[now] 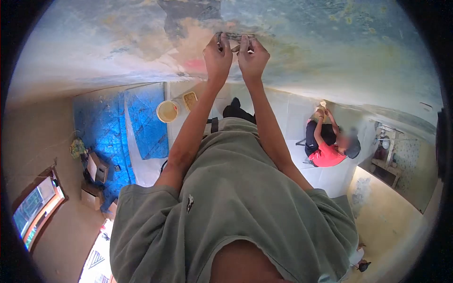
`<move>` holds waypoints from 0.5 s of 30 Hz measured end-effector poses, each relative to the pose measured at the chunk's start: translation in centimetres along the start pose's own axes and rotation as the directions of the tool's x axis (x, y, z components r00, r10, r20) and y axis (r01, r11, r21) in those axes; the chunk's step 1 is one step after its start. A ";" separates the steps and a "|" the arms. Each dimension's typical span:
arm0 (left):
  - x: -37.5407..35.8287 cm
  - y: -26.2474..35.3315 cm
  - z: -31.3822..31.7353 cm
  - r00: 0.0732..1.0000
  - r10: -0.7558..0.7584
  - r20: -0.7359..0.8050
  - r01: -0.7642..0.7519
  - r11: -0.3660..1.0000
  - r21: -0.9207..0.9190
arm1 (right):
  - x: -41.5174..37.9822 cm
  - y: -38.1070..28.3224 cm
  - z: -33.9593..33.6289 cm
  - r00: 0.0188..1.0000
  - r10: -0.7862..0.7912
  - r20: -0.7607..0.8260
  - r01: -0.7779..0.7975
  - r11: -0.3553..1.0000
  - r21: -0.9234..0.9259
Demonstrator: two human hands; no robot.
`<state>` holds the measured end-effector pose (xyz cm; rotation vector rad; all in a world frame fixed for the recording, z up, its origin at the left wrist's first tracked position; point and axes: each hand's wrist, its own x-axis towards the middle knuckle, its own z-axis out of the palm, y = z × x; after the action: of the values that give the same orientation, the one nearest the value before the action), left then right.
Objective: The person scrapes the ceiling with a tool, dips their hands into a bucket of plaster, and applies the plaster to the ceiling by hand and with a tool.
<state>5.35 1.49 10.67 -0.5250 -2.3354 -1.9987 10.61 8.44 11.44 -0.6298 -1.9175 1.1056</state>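
Note:
Both of my arms reach up to a patchy painted wall (306,47). My left hand (218,56) is closed, thumb and fingers pinching one end of a thin, narrow dark-edged strip (234,36). At its other end my right hand (253,56) pinches in the same way. The strip lies against the wall surface, and its exact kind is too small to make out. Grey smears mark my fingertips. Around the hands the wall shows a dark grey patch (191,16), bare beige areas and a pinkish spot (194,64).
On the floor below stand a round bucket (167,112) and a small rectangular tub (190,101). A blue tarp (101,132) covers the floor at left, with cardboard boxes (96,168) on it. To the right, another person (328,146) in a red shirt works low at the wall.

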 end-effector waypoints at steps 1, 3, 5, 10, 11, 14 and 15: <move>0.5 1.4 -0.4 0.999 0.047 -0.024 -0.048 0.999 -0.025 | 0.4 -0.9 0.0 0.999 -0.029 -0.029 0.030 0.999 0.021; 1.9 3.0 -1.0 0.995 0.083 -0.051 -0.085 0.995 -0.046 | 1.8 -2.1 0.5 0.983 -0.155 -0.098 0.156 0.988 0.004; 3.0 3.5 -1.2 0.967 0.239 -0.093 -0.243 0.969 -0.034 | 1.5 -2.6 0.7 0.980 -0.168 -0.106 0.161 0.984 -0.071; 0.9 1.3 -1.4 1.000 0.024 -0.007 -0.023 0.988 0.152 | 0.2 -0.8 1.1 0.997 0.074 0.024 -0.075 0.997 0.024; 1.3 1.2 -1.4 0.999 0.042 -0.024 -0.038 0.989 0.144 | 0.4 -0.3 1.3 0.997 0.073 0.027 -0.073 0.997 0.022; 3.2 3.5 -2.5 0.994 0.092 -0.062 -0.089 0.994 0.057 | 1.8 -3.2 2.1 0.998 -0.043 -0.042 0.047 0.993 0.109; 3.5 4.0 -2.9 0.987 0.130 -0.092 -0.133 0.991 -0.024 | 2.1 -3.4 2.3 0.992 -0.112 -0.051 0.113 0.993 0.018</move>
<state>2.51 0.04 15.79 -0.5624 -2.1623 -1.9586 7.46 7.21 14.59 -0.5267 -1.8723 1.0284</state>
